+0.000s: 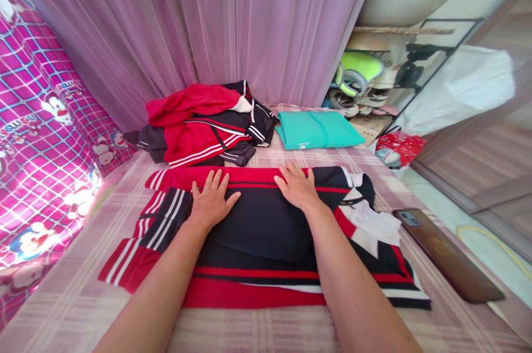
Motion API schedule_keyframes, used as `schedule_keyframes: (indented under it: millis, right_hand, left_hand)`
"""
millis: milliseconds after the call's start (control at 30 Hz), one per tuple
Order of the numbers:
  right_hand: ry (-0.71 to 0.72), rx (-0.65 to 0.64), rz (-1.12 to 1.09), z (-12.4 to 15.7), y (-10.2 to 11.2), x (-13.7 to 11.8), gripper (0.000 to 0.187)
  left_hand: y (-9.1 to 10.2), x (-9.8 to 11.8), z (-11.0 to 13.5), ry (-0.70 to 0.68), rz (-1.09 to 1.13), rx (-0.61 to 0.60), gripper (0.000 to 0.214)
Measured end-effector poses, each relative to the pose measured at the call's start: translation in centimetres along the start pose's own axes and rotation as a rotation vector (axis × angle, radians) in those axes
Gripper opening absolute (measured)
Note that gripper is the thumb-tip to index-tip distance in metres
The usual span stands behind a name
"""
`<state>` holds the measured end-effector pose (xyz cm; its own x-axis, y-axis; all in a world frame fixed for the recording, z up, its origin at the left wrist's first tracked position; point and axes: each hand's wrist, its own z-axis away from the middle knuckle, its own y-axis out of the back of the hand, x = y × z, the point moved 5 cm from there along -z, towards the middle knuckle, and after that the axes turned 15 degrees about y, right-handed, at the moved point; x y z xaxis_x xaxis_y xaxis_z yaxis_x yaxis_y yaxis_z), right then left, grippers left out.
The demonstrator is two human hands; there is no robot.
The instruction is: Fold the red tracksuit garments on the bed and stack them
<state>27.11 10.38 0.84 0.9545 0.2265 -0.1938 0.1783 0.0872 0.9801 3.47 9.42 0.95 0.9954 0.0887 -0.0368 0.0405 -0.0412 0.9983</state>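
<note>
A navy, red and white track jacket [257,220] lies on the bed, its sides folded inward and its striped cuffs toward the left. Flat on its upper left part rests my left hand [214,198], fingers spread. My right hand [297,184] presses on the upper right part, fingers also apart, near the red band. At the right end of the jacket the white and black collar area [366,220] shows. Neither hand grips the cloth. Parts of the jacket are hidden under my forearms.
Behind the jacket sits a crumpled heap of red and dark clothes [203,126], beside a folded turquoise cloth item [320,128]. A phone [449,256] lies at the bed's right side. Purple curtains [257,26] hang behind; a shoe rack [415,87] stands back right.
</note>
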Motion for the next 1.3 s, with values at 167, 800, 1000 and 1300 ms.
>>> schedule_keyframes:
  millis: [167,800,1000,1300]
  right_hand:
    - [-0.208,-0.042,-0.003,0.9,-0.5,3.5,0.065]
    - [-0.513,0.131,0.059,2.5,0.2,7.6,0.068]
    - [-0.489,0.14,0.065,2.6,0.6,7.2,0.066]
    - [-0.364,0.116,0.061,1.8,0.6,5.4,0.064]
  left_hand:
    - [0.1,0.0,0.1,-0.004,-0.008,-0.01,0.066]
    - [0.1,0.0,-0.1,-0.005,-0.01,-0.015,0.067]
    - [0.1,0.1,-0.1,-0.002,-0.015,-0.017,0.066]
    - [0.1,0.1,-0.1,-0.002,-0.024,-0.002,0.065]
